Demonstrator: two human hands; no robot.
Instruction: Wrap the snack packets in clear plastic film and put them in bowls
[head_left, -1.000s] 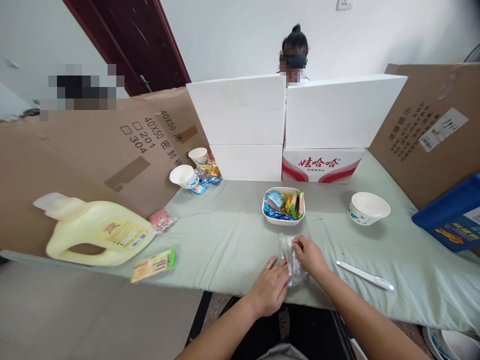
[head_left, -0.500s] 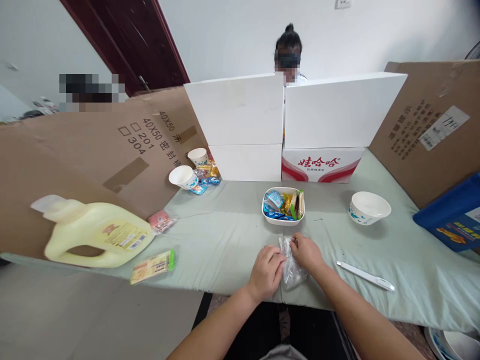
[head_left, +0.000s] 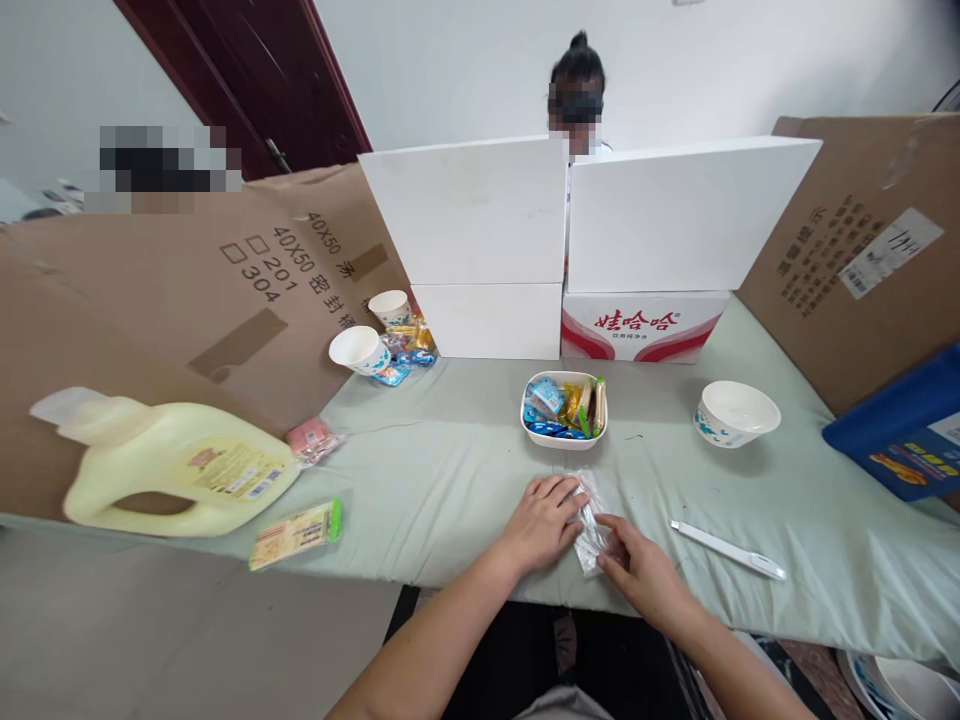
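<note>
Landmark: snack tray (head_left: 564,440) on desk (head_left: 450,480).

Left hand (head_left: 541,520) just below tray, fingers flat, pressing left edge of clear bag (head_left: 589,520).

Bag lies between both hands, long way running up-down.

Right hand (head_left: 643,572) lower right of tray, fingers curled, pinching bag's bottom end. Both hands touch it.

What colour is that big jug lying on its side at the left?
Pale yellow jug, with a whitish cap; the head view shows it.
</note>
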